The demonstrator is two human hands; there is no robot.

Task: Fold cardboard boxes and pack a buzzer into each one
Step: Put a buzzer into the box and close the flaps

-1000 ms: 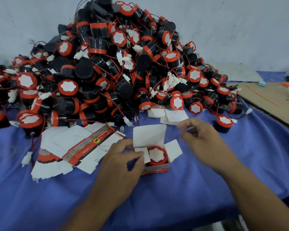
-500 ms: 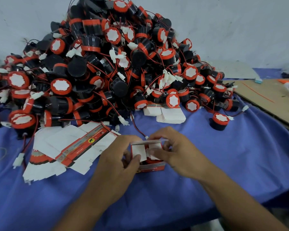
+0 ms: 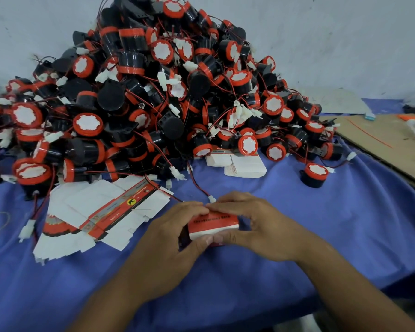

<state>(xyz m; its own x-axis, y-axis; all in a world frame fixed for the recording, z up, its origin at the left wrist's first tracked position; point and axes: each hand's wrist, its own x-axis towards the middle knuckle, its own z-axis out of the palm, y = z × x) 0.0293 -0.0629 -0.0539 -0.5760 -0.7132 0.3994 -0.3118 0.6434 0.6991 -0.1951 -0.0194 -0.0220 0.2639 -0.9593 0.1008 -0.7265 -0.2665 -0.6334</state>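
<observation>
Dozens of buzzers heap at the far left of the desk, within reach; flat cartons wait nearer. Your left hand and right hand curl round the small box, near centre, fingers pressing its lid shut.

Box between my left hand and right hand at the tabletop's middle, flat boxes to its left, buzzer heap behind, lone buzzer to the right, cardboard sheet far right.
</observation>
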